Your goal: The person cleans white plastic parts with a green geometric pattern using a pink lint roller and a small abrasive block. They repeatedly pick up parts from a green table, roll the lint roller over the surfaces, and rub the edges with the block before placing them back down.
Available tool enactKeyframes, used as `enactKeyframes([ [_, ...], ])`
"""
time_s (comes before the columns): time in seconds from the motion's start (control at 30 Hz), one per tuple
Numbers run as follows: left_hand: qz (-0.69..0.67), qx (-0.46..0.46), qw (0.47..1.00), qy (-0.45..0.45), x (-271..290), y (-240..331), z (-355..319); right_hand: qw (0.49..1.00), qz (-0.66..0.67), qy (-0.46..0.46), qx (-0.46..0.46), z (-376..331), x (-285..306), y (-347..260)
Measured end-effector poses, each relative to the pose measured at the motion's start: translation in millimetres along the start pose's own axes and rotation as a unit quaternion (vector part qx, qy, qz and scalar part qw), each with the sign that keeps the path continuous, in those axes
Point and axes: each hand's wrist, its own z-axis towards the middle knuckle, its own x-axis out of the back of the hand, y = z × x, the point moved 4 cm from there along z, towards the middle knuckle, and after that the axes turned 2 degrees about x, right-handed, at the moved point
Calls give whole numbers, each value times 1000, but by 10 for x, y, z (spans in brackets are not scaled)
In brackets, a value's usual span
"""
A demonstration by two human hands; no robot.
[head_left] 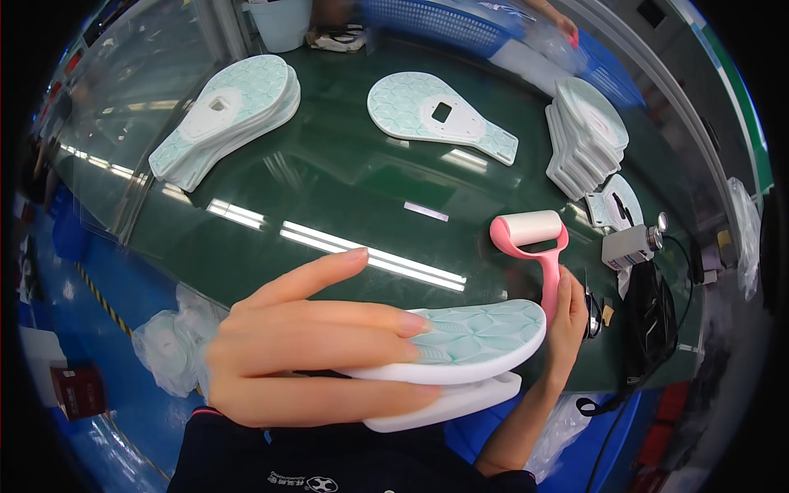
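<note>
Close in front of me, my left hand (312, 353) grips a white plastic part (485, 333) with a pale green patterned face. A white lower piece (452, 403) shows beneath it; whether the two are joined, I cannot tell. Wrapped round the pink handle of a lint roller (530, 223) is my right hand (567, 316), just right of the held part. The roller's white roll points away from me over the green table. Beyond it lies a single paddle-shaped part (419, 94) with a rectangular hole, patterned face up.
Similar parts are stacked at far left (246, 90) and far right (588, 123). Near the right stack stand a metal-topped bottle (629, 246) and a black bag (653, 329). A blue basket (444, 25), a pale bucket (281, 25) and another person's hand (563, 23) are at the back.
</note>
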Motion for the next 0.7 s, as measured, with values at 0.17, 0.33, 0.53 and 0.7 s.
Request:
enactKeyframes([
  [0.17,1,-25,999,48,-59,-19,-44,987,-61,84,119,-180,77,-553],
  [0.33,-19,-61,990,122,-148,-14,-33,969,37,-11,243,-438,-32,-1046],
  [0.53,-4,-72,988,133,-132,56,-49,943,108,-78,305,-617,-179,-1291],
  [0.7,-12,-77,985,154,-156,73,-58,938,130,-99,304,-638,-244,-1343],
])
